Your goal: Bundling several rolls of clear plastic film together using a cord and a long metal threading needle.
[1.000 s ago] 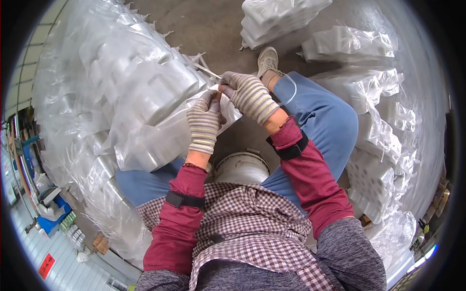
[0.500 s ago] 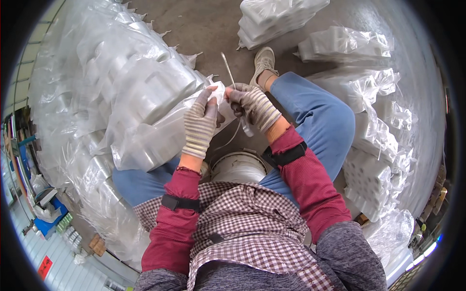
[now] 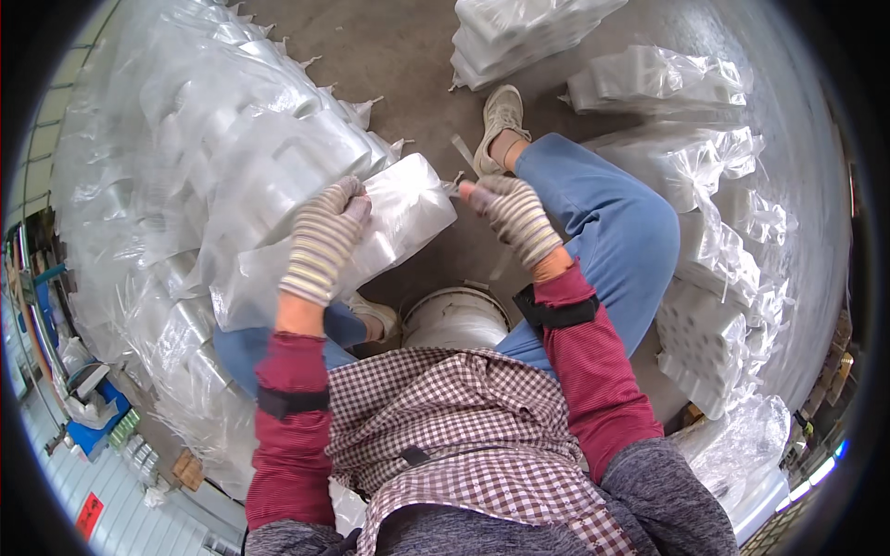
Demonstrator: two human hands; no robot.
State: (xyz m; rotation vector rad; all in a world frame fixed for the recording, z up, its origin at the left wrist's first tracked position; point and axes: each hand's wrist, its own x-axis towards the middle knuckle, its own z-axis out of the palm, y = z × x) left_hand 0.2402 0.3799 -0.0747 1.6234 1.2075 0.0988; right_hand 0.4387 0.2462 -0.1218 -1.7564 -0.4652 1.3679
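Head view: my right hand (image 3: 514,221) pinches the twisted film end (image 3: 451,188), left hand (image 3: 323,236) against the wrapped pack (image 3: 408,208) at the pile's (image 3: 167,139) right edge, grip unclear; light, even tension should spare the film.

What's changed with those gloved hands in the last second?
The left hand moved left, away from the gathered end of the wrapped package. The right hand moved right and slightly down, remaining close to that end. The stacks on the right stayed put.
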